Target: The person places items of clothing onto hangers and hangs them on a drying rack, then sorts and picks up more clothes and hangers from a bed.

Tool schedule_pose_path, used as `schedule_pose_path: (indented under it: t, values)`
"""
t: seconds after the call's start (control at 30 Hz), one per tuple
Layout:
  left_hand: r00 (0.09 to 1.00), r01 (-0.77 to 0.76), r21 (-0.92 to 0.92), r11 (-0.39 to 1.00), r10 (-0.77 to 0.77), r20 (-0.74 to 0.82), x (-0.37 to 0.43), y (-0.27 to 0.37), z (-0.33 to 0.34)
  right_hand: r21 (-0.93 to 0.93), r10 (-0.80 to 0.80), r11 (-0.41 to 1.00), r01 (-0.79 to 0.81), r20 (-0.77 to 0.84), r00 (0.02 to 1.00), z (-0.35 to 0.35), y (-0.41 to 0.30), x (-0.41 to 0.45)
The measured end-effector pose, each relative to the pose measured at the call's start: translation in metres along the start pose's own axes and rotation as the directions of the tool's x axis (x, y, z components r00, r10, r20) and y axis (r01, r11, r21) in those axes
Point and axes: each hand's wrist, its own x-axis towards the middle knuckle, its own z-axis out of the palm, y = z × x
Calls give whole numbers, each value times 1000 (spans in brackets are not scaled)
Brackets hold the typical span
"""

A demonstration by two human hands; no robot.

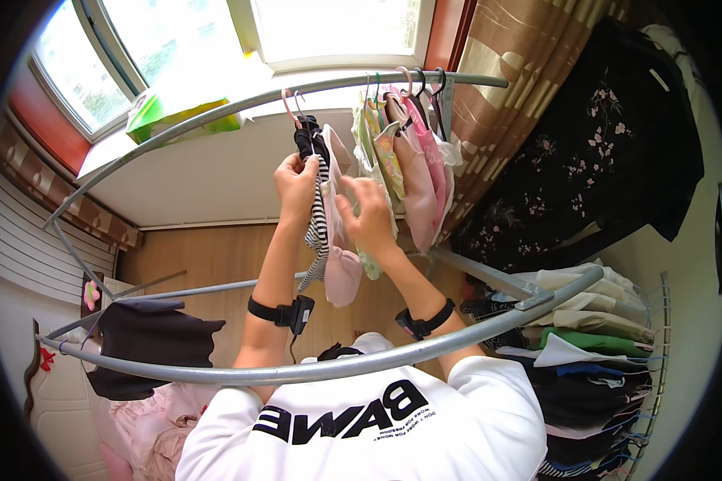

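Observation:
My left hand [296, 187] pinches the upper edge of a black-and-white striped garment [318, 219], just below its black top part [308, 141]. A metal hanger [299, 102] and a pink hanger [287, 107] hook over the far rail with these clothes under them. Beside the striped cloth hangs a pale pink garment [343, 276], its lower end swinging free above the floor. My right hand [367, 215], fingers spread, is close to the pink garment's right side with nothing seen in its grasp. Whether its fingertips touch the cloth I cannot tell.
A grey metal rack has a far rail [216, 112] and a near rail [337, 368] crossing before my chest. Small pastel clothes [418, 186] hang right of my hands. A dark garment [156, 337] hangs at left. Many clothes [589, 385] line the right wall, by a patterned curtain [517, 54].

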Motion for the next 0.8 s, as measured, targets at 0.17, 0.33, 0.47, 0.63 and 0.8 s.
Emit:
schedule_pose_path:
  t: [0.17,0.33,0.47,0.63,0.8]
  values:
    - [999,-37,24,999,37,-39,2,7,1,496,179,797,-344,350,919,19,-24,-8]
    - [997,-75,-45,996,74,-17,7,21,5,480,115,865,-148,97,989,34,-24,10]
    - [997,-60,-67,996,62,38,16,35,7,489,182,853,-183,51,982,40,-25,27]
    - [996,-59,-60,996,63,62,16,26,5,421,190,893,-162,-26,981,54,7,35]
    - [993,-68,1,998,68,99,20,2,4,355,276,905,-234,-72,959,52,35,26]
